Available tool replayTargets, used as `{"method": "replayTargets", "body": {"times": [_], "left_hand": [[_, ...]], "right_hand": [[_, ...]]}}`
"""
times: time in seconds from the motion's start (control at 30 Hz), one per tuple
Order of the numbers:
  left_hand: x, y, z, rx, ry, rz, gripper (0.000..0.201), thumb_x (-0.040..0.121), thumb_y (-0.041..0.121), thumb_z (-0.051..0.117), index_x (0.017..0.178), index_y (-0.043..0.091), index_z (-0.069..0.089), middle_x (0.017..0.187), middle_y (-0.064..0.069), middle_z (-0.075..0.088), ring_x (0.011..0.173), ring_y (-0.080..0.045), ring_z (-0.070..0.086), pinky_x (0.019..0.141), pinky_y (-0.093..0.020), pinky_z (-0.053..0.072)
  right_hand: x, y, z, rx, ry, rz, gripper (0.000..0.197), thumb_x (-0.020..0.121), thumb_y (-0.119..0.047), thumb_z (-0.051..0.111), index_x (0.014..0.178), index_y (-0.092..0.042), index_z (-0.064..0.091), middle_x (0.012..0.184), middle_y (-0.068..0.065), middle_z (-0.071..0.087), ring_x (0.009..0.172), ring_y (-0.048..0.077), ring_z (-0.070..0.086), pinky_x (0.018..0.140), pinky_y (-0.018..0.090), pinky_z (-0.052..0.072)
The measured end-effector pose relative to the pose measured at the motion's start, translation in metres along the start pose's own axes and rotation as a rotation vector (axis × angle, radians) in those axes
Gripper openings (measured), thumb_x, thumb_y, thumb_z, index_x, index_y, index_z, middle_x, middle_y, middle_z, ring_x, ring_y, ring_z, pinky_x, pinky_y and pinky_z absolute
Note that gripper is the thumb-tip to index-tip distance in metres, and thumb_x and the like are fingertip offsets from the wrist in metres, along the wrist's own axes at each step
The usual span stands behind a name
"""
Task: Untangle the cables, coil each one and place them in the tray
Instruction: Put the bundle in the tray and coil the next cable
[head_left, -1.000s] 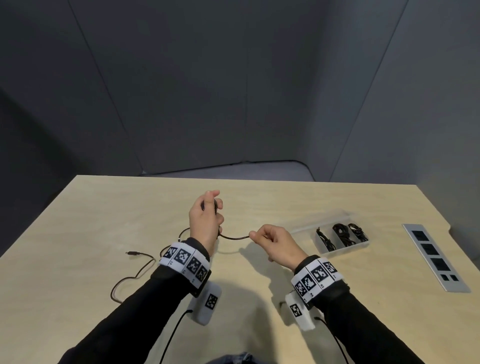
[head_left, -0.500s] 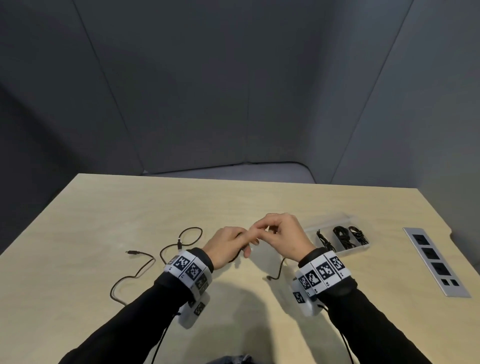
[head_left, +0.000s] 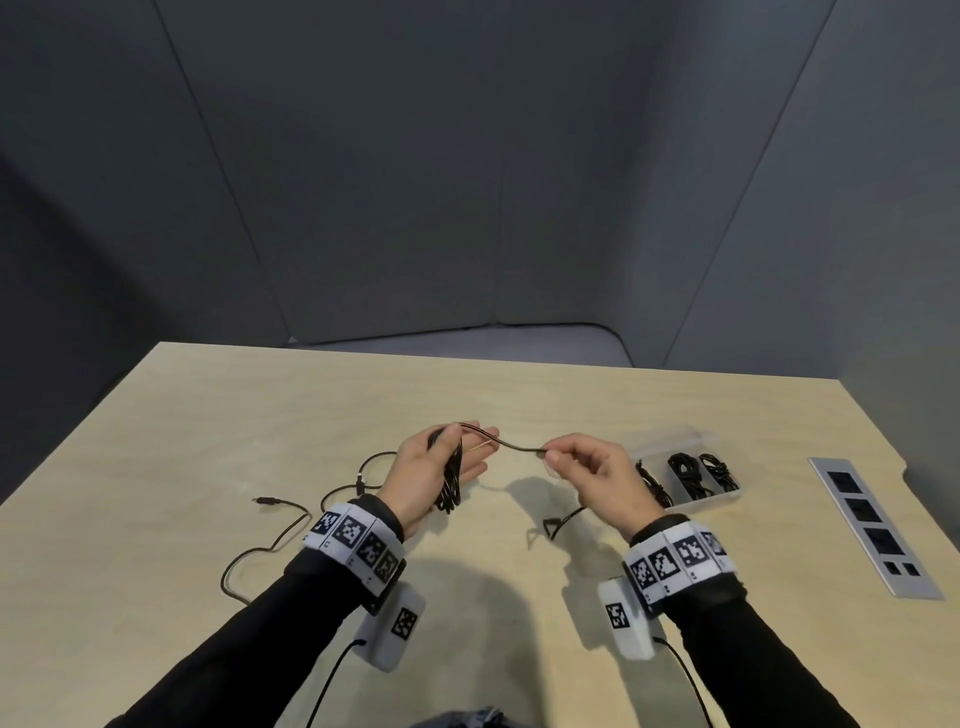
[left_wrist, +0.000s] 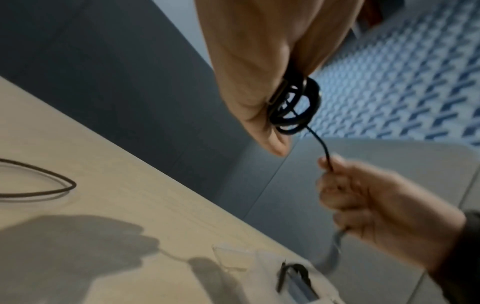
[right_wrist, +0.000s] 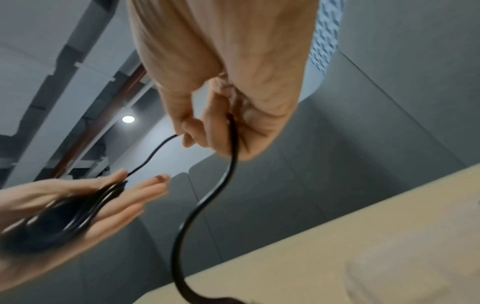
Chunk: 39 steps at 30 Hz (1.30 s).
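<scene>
A black cable is wound in several loops (head_left: 451, 483) across my left palm. My left hand (head_left: 457, 452) is turned palm up above the table's middle, and its thumb pins the coil (left_wrist: 296, 107). A short strand (head_left: 511, 446) runs rightwards to my right hand (head_left: 550, 454), which pinches it between thumb and forefinger. The cable's tail (right_wrist: 223, 185) hangs below that hand and its end lies on the table (head_left: 561, 522). A second black cable (head_left: 280, 540) lies loose on the table to the left. The clear tray (head_left: 670, 436) sits to the right of my right hand.
The tray's compartments hold coiled black cables (head_left: 683, 473). A grey panel with dark sockets (head_left: 872, 525) is set into the table near its right edge. Grey partition walls stand behind the light wooden table (head_left: 519, 395).
Half a second ago the hands were touching, low over the table. They have since risen and parted: the left turned palm up with the coil, the right drew the strand rightwards.
</scene>
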<state>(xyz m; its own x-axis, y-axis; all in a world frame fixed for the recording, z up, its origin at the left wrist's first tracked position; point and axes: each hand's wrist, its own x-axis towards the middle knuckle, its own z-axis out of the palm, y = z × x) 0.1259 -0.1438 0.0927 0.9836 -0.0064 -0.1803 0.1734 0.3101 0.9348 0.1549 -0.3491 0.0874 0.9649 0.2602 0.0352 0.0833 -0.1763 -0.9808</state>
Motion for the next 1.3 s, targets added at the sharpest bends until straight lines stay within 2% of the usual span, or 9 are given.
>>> {"method": "replayTargets", "body": {"times": [0.1, 0.2, 0.33, 0.43, 0.63, 0.9, 1.03, 1.13, 1.3], "left_hand": [[0.000, 0.005, 0.004, -0.117, 0.061, 0.047, 0.030, 0.103, 0.024, 0.031, 0.113, 0.006, 0.053, 0.111, -0.012, 0.069, 0.107, -0.022, 0.066, 0.094, -0.043, 0.050], [-0.001, 0.008, 0.009, -0.225, 0.129, 0.089, 0.029, 0.102, 0.030, 0.032, 0.109, 0.010, 0.053, 0.076, 0.002, 0.066, 0.083, -0.019, 0.071, 0.081, -0.052, 0.052], [0.000, 0.004, 0.007, -0.110, 0.307, 0.097, 0.024, 0.102, 0.028, 0.035, 0.107, 0.014, 0.054, 0.065, 0.005, 0.045, 0.043, -0.005, 0.037, 0.041, -0.024, 0.043], [0.003, -0.004, -0.004, 0.196, 0.340, 0.149, 0.020, 0.101, 0.024, 0.039, 0.108, 0.015, 0.055, 0.070, 0.006, 0.052, 0.040, -0.007, 0.033, 0.037, -0.019, 0.027], [0.003, -0.025, -0.009, 1.166, 0.028, 0.195, 0.038, 0.101, 0.039, 0.027, 0.087, 0.022, 0.058, 0.071, 0.009, 0.067, 0.065, -0.010, 0.060, 0.069, -0.026, 0.043], [-0.018, -0.032, 0.010, 0.791, -0.192, 0.083, 0.081, 0.099, 0.051, 0.005, 0.043, 0.022, 0.057, 0.036, 0.003, 0.050, 0.038, -0.002, 0.046, 0.052, -0.017, 0.036], [-0.013, -0.040, 0.003, 0.786, -0.178, 0.131, 0.065, 0.088, 0.062, 0.011, 0.072, 0.022, 0.060, 0.042, 0.010, 0.049, 0.041, -0.004, 0.042, 0.047, -0.024, 0.032], [-0.013, -0.037, 0.001, 0.787, -0.178, 0.146, 0.053, 0.095, 0.054, 0.016, 0.124, 0.027, 0.051, 0.080, 0.008, 0.065, 0.065, -0.003, 0.054, 0.056, -0.020, 0.044], [-0.016, -0.026, 0.001, 0.899, -0.242, 0.152, 0.058, 0.097, 0.050, 0.016, 0.149, 0.029, 0.001, 0.053, 0.002, 0.050, 0.047, -0.010, 0.046, 0.053, -0.019, 0.041]], "right_hand": [[-0.010, 0.016, 0.021, -0.073, -0.081, 0.017, 0.019, 0.090, -0.013, 0.059, 0.085, -0.027, 0.071, 0.068, -0.011, 0.066, 0.062, 0.001, 0.053, 0.064, 0.014, 0.043], [-0.020, 0.028, 0.043, -0.140, -0.209, 0.080, 0.018, 0.094, -0.026, 0.055, 0.088, -0.030, 0.072, 0.052, -0.007, 0.052, 0.048, 0.007, 0.042, 0.055, 0.021, 0.037], [-0.033, 0.022, 0.059, -0.200, -0.426, 0.113, 0.019, 0.095, -0.025, 0.053, 0.101, -0.020, 0.071, 0.045, -0.014, 0.051, 0.047, 0.000, 0.043, 0.053, 0.015, 0.036], [-0.036, 0.014, 0.056, -0.353, -0.458, 0.069, 0.022, 0.094, -0.022, 0.051, 0.103, -0.011, 0.068, 0.058, -0.015, 0.056, 0.053, 0.001, 0.050, 0.052, 0.012, 0.041], [-0.030, -0.008, 0.046, -0.718, -0.416, -0.225, 0.020, 0.093, -0.028, 0.054, 0.098, -0.018, 0.071, 0.078, -0.011, 0.047, 0.069, 0.005, 0.043, 0.069, 0.023, 0.039], [-0.010, -0.019, 0.038, -0.314, -0.187, -0.115, 0.009, 0.070, -0.018, 0.080, 0.075, -0.020, 0.073, 0.069, 0.002, 0.065, 0.054, 0.007, 0.054, 0.060, 0.027, 0.049], [-0.008, -0.005, 0.042, -0.214, -0.202, 0.031, 0.017, 0.070, -0.019, 0.077, 0.082, -0.018, 0.065, 0.062, -0.011, 0.059, 0.057, 0.009, 0.048, 0.062, 0.032, 0.045], [-0.012, -0.004, 0.046, -0.335, -0.237, 0.000, 0.006, 0.079, -0.026, 0.071, 0.084, -0.028, 0.068, 0.085, -0.004, 0.064, 0.057, -0.002, 0.050, 0.063, 0.021, 0.043], [-0.016, -0.004, 0.047, -0.264, -0.199, -0.055, 0.013, 0.083, -0.015, 0.067, 0.082, -0.024, 0.076, 0.069, -0.010, 0.057, 0.057, 0.001, 0.044, 0.060, 0.012, 0.035]]}}
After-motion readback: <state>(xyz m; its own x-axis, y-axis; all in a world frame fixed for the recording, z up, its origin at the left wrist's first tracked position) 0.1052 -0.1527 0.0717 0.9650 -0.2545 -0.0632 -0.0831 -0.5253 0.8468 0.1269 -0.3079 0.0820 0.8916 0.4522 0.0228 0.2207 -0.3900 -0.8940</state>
